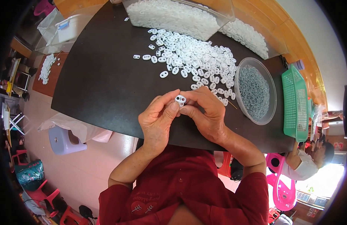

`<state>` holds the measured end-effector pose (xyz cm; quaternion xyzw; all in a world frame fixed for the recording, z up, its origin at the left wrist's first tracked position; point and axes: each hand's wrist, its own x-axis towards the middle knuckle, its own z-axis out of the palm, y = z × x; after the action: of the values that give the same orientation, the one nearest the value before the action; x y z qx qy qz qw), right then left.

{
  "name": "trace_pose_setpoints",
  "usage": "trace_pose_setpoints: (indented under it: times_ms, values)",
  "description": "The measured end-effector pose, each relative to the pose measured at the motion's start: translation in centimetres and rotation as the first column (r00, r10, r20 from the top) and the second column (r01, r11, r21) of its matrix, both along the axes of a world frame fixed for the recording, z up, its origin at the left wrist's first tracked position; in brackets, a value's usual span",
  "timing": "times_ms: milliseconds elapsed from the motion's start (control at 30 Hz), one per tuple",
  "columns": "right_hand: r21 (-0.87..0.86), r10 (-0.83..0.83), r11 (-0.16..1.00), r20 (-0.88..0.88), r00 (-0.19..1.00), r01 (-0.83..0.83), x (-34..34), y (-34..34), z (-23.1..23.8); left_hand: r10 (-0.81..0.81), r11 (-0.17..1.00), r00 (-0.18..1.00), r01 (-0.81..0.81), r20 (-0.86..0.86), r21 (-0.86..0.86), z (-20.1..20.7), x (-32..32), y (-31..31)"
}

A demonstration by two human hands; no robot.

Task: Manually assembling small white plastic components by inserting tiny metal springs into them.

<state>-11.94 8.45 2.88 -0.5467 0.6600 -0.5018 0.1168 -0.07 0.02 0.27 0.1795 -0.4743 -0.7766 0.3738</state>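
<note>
Above the near part of the dark table, my left hand [157,119] and my right hand [206,113] meet with fingertips closed on a small white oval plastic piece with two holes [180,98]. More white plastic shows just under it between the thumbs; whether that is a second piece, I cannot tell. Beyond my hands spreads a loose pile of similar white two-hole pieces [192,52], some of them close to my right knuckles. A round clear tub [237,84] full of small grey metal screws or pins stands to the right of the pile.
Clear bins of white pieces [173,15] line the far side of the dark table [102,75]. A thin brown stick [232,104] lies beside the tub, and a green basket [295,103] stands at the right edge. A lilac stool [66,140] is at left; another person [306,163] sits at right.
</note>
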Motion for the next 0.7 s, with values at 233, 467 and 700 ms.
trace_pose_setpoints:
  times_ms: [233,467,700]
  values:
    - [-0.073,-0.069,0.995,-0.041,0.997,0.066,1.1,-0.3,0.4,0.049,0.999,0.998,-0.049,-0.040,-0.010,0.2,0.0,0.4]
    - [-0.123,-0.020,0.992,-0.068,0.997,0.012,0.8,0.0,0.0,0.055,0.998,0.996,-0.054,-0.063,0.017,0.5,0.3,0.7]
    - [-0.178,-0.084,0.983,-0.165,0.983,0.054,1.5,-0.1,-0.6,0.096,0.995,0.992,-0.095,-0.085,0.025,0.0,0.4,1.0]
